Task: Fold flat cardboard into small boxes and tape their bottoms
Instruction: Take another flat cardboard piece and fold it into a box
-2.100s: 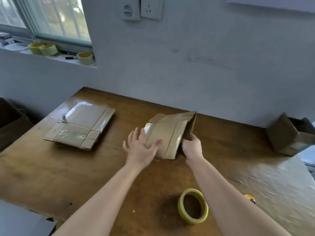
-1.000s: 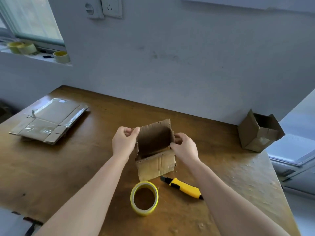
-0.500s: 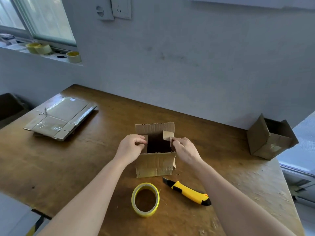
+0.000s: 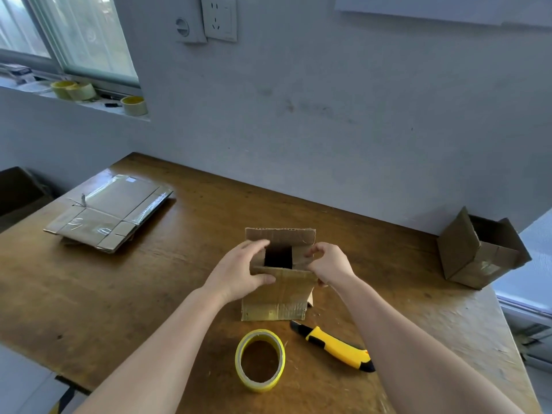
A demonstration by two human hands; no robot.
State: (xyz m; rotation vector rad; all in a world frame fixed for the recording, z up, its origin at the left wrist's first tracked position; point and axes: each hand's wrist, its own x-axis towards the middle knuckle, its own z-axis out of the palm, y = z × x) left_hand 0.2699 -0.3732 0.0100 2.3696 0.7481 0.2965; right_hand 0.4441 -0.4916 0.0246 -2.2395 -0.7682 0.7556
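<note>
Cardboard blanks (image 4: 110, 213) lie stacked near the far left corner of the desk (image 4: 89, 309), well apart from the small box (image 4: 277, 297), which stands mid-desk with its open end up. A yellow tape roll (image 4: 260, 360) and a yellow utility knife (image 4: 334, 345) lie just in front of it toward the near edge, and a finished box (image 4: 478, 255) sits tipped at the far right corner. By my reading the side flaps are being folded in. The danger is that they spring back up before the long flaps close over them, or that uneven pressing skews the light box and slides it toward the knife, leaving a crooked seam for the tape. The left hand (image 4: 239, 273) lies over the box's left top corner, fingers fairly straight and pressing the left flap inward, thumb resting on the near flap, gripping nothing. The right hand (image 4: 328, 264) is curled, fingertips and thumb pinching the right flap at its edge.
</note>
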